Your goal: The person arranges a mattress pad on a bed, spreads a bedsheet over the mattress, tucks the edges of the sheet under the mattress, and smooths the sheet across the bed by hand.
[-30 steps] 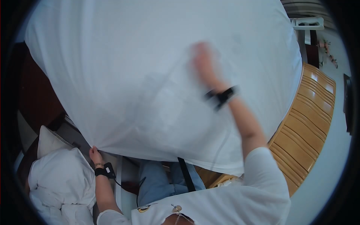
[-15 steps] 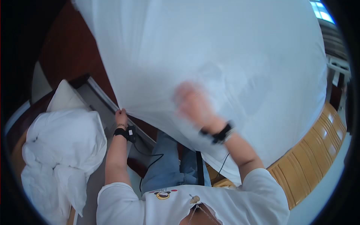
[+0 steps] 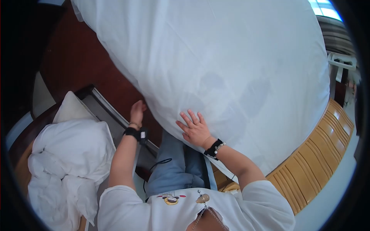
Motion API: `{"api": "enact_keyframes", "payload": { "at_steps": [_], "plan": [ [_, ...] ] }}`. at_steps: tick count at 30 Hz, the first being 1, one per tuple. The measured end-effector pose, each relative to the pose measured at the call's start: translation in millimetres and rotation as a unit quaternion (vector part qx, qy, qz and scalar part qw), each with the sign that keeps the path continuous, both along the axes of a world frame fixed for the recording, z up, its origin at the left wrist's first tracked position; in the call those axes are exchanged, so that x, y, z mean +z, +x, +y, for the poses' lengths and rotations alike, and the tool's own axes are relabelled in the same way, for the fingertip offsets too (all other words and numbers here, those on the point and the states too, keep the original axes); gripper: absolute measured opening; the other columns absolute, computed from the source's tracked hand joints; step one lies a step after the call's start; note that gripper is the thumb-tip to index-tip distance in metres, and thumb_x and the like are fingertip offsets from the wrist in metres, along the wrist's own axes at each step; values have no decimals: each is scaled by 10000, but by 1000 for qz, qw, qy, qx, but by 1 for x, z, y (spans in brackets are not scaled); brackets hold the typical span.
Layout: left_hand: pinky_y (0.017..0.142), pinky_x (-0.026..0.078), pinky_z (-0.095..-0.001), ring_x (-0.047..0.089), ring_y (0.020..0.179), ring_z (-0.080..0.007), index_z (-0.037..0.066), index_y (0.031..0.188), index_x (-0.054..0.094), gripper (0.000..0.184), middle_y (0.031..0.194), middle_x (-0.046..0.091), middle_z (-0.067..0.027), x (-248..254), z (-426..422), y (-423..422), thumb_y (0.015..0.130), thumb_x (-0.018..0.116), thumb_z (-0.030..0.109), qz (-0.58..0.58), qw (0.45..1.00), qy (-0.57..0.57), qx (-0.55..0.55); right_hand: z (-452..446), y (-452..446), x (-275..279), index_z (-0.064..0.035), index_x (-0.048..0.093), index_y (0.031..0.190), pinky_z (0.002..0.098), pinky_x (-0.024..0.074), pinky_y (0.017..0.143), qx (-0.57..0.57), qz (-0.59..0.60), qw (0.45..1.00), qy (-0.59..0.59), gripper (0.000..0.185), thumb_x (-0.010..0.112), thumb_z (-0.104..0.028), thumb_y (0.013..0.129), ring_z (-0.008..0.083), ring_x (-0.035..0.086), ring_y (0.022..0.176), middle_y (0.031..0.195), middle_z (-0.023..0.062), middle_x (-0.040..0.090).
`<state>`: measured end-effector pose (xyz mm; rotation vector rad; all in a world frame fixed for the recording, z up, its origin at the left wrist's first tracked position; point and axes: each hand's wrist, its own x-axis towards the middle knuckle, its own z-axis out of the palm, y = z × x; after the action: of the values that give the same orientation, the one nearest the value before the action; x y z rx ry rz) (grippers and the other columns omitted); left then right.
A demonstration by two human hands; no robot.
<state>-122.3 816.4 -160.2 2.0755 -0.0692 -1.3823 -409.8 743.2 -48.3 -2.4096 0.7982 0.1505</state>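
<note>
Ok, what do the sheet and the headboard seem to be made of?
The sheet looks like thin matte cotton or a blend, judging by its soft creases and slight see-through patches. The headboard seems glossy varnished wood, given its honey colour and bright highlights.

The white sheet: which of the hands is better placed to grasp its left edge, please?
Probably the left hand. It is right beside the left edge of the white sheet and seems to hold nothing, while the right hand lies farther in, fingers spread on the fabric.
</note>
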Motion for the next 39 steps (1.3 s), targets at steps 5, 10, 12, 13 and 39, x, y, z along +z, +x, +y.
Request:
{"api": "enact_keyframes", "payload": {
  "at_steps": [5, 10, 12, 13, 39],
  "plan": [
    [724, 457, -303, 600, 812, -154, 32, 1119, 555, 349, 928, 627, -72, 22, -24, -37, 917, 516, 314, 12, 996, 6, -93, 6, -5, -3, -228, 505, 1272, 469, 162, 1086, 25, 53, 998, -15, 577, 660, -248, 717, 231, 182, 1377, 1485, 18, 251],
    [667, 475, -288, 606, 788, -132, 27, 1068, 569, 336, 890, 628, -54, 51, -44, 9, 916, 528, 323, -6, 997, 7, -78, 6, -5, 1, -211, 513, 1258, 484, 179, 1082, 17, 44, 999, 13, 570, 661, -224, 707, 232, 189, 1374, 1480, 23, 255],
    [630, 470, -297, 609, 756, -124, 41, 1030, 572, 359, 866, 632, -51, 61, -74, 50, 917, 516, 378, -40, 998, 32, -30, 8, -3, 1, -228, 529, 1242, 518, 192, 1065, 14, 43, 999, 5, 565, 659, -213, 692, 259, 211, 1363, 1459, 35, 289],
    [601, 462, -300, 597, 687, -123, 39, 972, 577, 384, 811, 629, -53, 54, -89, 77, 917, 505, 412, -88, 995, 4, -44, 8, 0, 1, -245, 545, 1226, 551, 205, 1049, 11, 53, 999, 3, 562, 656, -203, 677, 286, 233, 1352, 1438, 48, 322],
    [628, 457, -389, 608, 714, -277, 13, 852, 613, 317, 762, 635, -128, 44, -337, 382, 887, 508, 310, -304, 912, -4, -276, -70, 89, 60, -186, 574, 1127, 585, 265, 992, -205, 341, 877, 270, 394, 576, -264, 741, 308, 485, 1143, 1135, 47, 592]
  ]
}}
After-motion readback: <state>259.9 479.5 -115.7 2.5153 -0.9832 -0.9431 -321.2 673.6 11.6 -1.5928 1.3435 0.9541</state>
